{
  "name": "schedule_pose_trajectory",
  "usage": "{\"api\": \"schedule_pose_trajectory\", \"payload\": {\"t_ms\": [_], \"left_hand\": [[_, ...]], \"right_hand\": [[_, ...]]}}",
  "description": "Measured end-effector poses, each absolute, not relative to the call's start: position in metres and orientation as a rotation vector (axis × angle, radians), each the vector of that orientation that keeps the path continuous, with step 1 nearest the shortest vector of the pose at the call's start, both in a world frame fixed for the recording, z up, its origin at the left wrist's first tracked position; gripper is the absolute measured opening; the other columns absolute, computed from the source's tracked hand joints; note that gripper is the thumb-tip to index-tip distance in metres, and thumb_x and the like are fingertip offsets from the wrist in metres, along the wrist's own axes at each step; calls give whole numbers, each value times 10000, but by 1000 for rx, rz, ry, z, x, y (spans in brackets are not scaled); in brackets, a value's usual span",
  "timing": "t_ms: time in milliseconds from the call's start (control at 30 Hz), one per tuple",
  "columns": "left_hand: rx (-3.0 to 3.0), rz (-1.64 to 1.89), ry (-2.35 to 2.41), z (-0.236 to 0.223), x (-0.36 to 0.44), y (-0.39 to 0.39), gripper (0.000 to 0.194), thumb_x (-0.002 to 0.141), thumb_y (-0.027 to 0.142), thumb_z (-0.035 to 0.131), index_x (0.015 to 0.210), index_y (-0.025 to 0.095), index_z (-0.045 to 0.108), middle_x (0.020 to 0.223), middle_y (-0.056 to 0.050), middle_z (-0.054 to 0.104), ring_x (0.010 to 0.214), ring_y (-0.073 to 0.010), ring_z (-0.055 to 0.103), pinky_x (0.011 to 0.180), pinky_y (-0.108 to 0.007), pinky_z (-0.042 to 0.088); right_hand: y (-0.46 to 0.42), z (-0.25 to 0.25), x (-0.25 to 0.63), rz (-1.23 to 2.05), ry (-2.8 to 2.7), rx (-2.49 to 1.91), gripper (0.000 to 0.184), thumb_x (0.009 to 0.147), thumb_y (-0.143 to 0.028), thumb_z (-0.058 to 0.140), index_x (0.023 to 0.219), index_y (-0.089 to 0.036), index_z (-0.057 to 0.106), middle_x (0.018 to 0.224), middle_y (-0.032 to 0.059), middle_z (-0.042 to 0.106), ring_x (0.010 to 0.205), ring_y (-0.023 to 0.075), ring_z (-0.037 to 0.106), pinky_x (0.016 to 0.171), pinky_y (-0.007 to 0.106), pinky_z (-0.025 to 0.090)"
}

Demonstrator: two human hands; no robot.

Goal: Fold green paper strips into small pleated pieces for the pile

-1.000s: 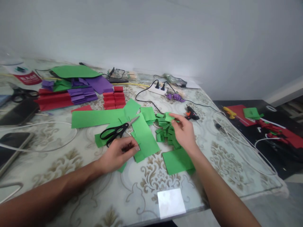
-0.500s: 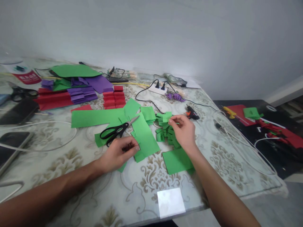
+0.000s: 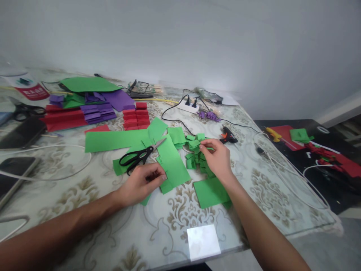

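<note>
My right hand [image 3: 218,158] pinches a small green paper piece [image 3: 194,145] at the top of a pile of green paper pieces [image 3: 191,161]. My left hand [image 3: 141,182] is closed, thumb against curled fingers, next to a wide green paper sheet [image 3: 177,165]; whatever it grips is hidden. Black-handled scissors [image 3: 138,156] lie just beyond that hand, across green paper, their blades pointing right. A small stack of green paper squares [image 3: 176,135] sits left of the pile. Nearer me, under my right wrist, is a green paper rectangle [image 3: 211,192].
A black glue gun [image 3: 229,135] lies beyond my right hand. A white power strip [image 3: 188,106] with cords is behind. Folded red paper [image 3: 136,116] and purple paper [image 3: 98,113] lie back left; phones [image 3: 17,173] at far left. A yellow glue gun [image 3: 273,133] rests on a dark side surface.
My right hand has shifted slightly left and down, and the small green piece at its fingertips has tilted lower over the pile. My left hand stays where it was.
</note>
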State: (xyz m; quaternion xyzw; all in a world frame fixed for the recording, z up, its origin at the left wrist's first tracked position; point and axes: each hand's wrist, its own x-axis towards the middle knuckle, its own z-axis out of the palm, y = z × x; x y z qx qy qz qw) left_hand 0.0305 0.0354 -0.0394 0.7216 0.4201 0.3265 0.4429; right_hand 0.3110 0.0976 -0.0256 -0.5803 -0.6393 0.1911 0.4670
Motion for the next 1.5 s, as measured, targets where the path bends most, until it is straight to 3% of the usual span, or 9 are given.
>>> {"api": "schedule_pose_trajectory", "payload": {"t_ms": [267,433,700,967,1133,1367,1500], "left_hand": [[1962,849,1038,-41,28,32,192,1005,264,569,857,175,651,763,-9,653,691,-146,603,631,-238,467],[2161,891,1021,-37,31,28,113,1000,170,551,934,185,641,850,-29,672,764,-159,639,704,-259,503],[2468,893,1059,-43,37,27,190,963,110,546,1072,179,685,1069,-108,733,1017,-265,669,954,-430,519],[2536,817,1103,-48,38,27,244,965,130,542,1132,190,708,1177,-127,735,1105,-296,679,994,-468,533],[2545,824,1115,-50,38,27,236,967,140,540,1135,183,701,1193,-136,728,1125,-305,681,1007,-481,538],[2441,889,1135,-45,38,27,195,965,150,557,1101,207,684,1217,-119,736,1138,-287,680,1013,-468,533],[2286,994,1098,-42,34,29,198,1004,193,552,1146,208,687,1182,-111,748,1139,-276,679,1019,-438,528]], "right_hand": [[75,-12,291,396,-1775,-1358,79,926,-222,646,916,-223,725,953,64,733,709,205,657,633,327,545],[61,-17,276,389,-2238,-1192,129,965,-157,655,1070,-197,719,1033,99,743,1029,304,640,944,460,532],[57,-27,272,393,-2289,-1204,150,980,-192,674,1127,-207,701,1077,99,726,1086,315,596,993,501,516],[58,-33,266,476,-2209,-1155,63,956,-167,693,998,-208,715,977,75,749,1034,290,628,979,475,520],[57,-25,265,488,-2105,-1134,141,950,-120,644,870,-223,699,888,53,764,921,264,655,884,427,542],[55,-5,271,347,-1920,-1103,126,967,-190,610,889,-252,686,886,62,745,899,261,678,843,419,552],[49,-1,269,427,-1839,-1028,97,951,-191,638,924,-250,710,929,62,748,905,247,705,817,394,568]]}}
